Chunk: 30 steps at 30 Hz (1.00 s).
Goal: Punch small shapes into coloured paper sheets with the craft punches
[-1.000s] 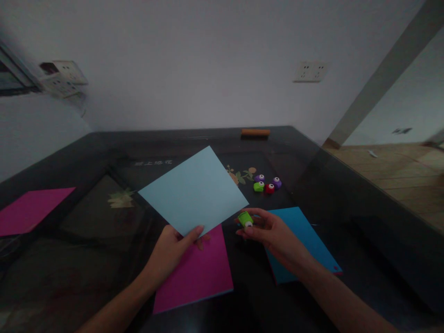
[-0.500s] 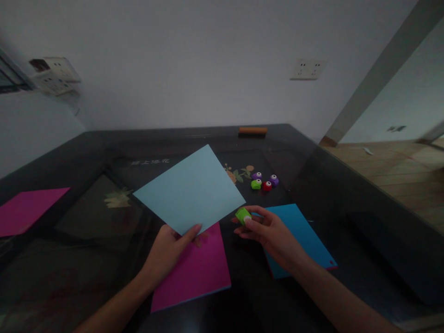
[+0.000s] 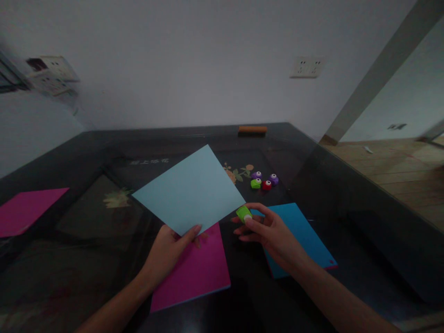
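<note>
The pale blue sheet (image 3: 190,189) is held up over the dark table (image 3: 249,300), turned so that it shows as a diamond with one corner toward the person. The left hand (image 3: 171,247) is clamped on that near corner, thumb lying flat on the upper face and the other fingers underneath, partly hidden. Just beside the right-hand corner of the pale blue sheet is the green clip (image 3: 243,213), a small thing with a white part on it, pinched between the thumb and fingers of the right hand (image 3: 274,231); its lower fingers are spread a little apart, and whether the clip touches the sheet I cannot tell. Below the near corner of the pale blue sheet, under the left hand, lies the pink stack (image 3: 197,277), which shows a light bluish line along its near edge. To the right of the sheet and nearer the person is the blue stack (image 3: 305,236), partly covered by the right hand and forearm, with some pink along its edge. Beyond the sheet's right-hand corner sits a close group of four small eyed pieces: two purple ones (image 3: 274,180), a second green one (image 3: 255,184) and a red one (image 3: 266,186), near the printed flowers (image 3: 239,173). Farther behind the sheet, toward the wall (image 3: 190,69), lies an orange-brown bar (image 3: 252,129). Well to the left of the sheet is a pink sheet (image 3: 31,208), cut off by the view.
</note>
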### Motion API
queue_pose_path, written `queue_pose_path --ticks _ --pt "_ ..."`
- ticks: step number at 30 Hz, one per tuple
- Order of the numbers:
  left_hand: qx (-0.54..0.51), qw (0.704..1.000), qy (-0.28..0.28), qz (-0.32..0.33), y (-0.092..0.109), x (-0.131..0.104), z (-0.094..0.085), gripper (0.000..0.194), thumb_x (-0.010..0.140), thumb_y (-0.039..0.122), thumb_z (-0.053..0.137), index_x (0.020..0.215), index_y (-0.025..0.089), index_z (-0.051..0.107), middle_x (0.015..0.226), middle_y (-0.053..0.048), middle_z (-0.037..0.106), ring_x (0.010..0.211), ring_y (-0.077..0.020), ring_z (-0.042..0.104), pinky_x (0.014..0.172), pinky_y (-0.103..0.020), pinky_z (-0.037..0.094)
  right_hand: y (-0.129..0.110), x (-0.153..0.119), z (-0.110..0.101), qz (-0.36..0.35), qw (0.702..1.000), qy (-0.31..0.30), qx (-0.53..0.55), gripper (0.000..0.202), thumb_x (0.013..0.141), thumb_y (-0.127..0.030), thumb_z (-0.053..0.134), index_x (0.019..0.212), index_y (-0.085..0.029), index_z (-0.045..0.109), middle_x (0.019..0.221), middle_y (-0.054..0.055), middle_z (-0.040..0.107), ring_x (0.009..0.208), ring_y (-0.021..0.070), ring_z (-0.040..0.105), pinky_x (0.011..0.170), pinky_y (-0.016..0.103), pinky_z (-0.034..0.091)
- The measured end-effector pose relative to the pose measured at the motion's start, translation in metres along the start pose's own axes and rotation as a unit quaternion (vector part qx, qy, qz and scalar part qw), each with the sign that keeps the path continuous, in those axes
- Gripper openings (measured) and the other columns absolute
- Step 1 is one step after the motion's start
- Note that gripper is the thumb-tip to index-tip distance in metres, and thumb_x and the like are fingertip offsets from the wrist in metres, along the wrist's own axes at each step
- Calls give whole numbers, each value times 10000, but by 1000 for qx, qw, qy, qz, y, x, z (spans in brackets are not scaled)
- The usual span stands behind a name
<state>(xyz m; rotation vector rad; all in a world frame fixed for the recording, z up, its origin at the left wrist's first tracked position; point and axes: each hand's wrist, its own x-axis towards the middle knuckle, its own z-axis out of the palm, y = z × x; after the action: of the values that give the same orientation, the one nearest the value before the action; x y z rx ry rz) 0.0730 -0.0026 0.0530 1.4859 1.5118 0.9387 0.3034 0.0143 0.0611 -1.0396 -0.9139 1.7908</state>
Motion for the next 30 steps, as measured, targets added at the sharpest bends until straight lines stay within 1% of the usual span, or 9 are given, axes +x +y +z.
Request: queue_pose_path --ticks 5,8,13,19,24,30 --pt "-11 1000 -4 20 0 -1 1 290 772 352 572 538 183 602 547 -12 681 573 -174 663 619 -260 504 1 1 -1 -2 1000 4 12 424 656 -312 783 976 -207 526 895 52 725 709 165 687 658 311 553" --pt "-15 1000 -10 14 -2 0 1 285 776 356 580 554 179 609 565 -16 690 592 -181 673 623 -259 506 1 1 -1 -1 1000 10 14 419 649 -316 787 953 -207 521 892 51 725 708 170 688 655 313 553" --pt "-2 1000 -1 15 -5 0 2 271 774 359 577 578 176 619 584 -20 698 596 -185 670 636 -274 509 1 1 -1 -6 1000 11 8 403 655 -309 783 941 -208 518 891 49 729 701 163 689 642 298 557" --pt "2 1000 0 16 -3 1 2 294 768 363 566 543 178 605 541 -20 680 554 -178 653 607 -272 505 2 2 -2 -10 1000 13 8 420 643 -305 790 947 -208 517 897 47 729 697 165 692 626 292 559" --pt "20 1000 1 22 -3 1 2 292 765 368 565 547 179 609 565 -29 692 571 -185 657 609 -276 503 1 1 0 -7 1000 18 9 416 636 -301 792 940 -211 522 887 40 728 694 167 691 616 290 557" --pt "2 1000 -9 14 -4 0 2 304 774 366 568 533 183 602 557 -25 688 588 -191 674 618 -269 505 0 0 -1 -10 1000 20 10 429 626 -297 798 940 -210 519 897 42 725 694 165 690 618 287 558"
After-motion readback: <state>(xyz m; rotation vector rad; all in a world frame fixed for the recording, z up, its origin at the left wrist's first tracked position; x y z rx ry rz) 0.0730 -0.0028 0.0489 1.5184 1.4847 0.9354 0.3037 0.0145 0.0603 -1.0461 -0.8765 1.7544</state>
